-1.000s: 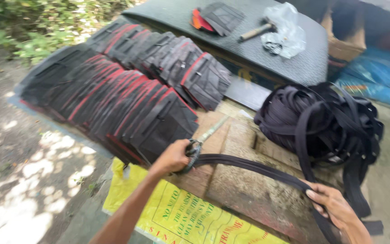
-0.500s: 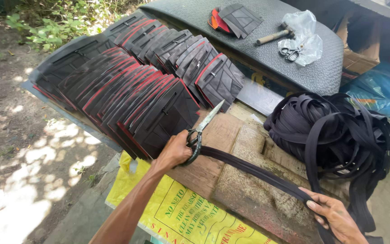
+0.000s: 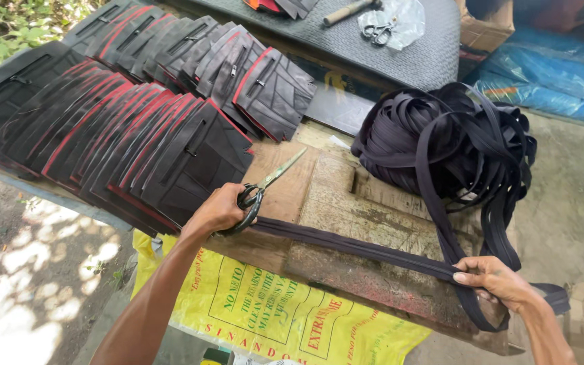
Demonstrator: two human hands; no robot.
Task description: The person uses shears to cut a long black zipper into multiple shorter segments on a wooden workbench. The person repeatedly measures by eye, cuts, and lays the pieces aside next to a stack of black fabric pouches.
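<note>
The left hand, at frame centre, has its fingers closed through the handles of the scissors and pins one strap end to the wooden block. The right hand, lower right, pinches the strap taut, flattening it for measuring.

bright daylight, dappled leaf shadows on the ground at near left; sharp focus, slight wide-angle edge bending.

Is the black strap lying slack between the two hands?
No, the black strap runs straight and taut across the wooden block from left hand to right hand.
</note>
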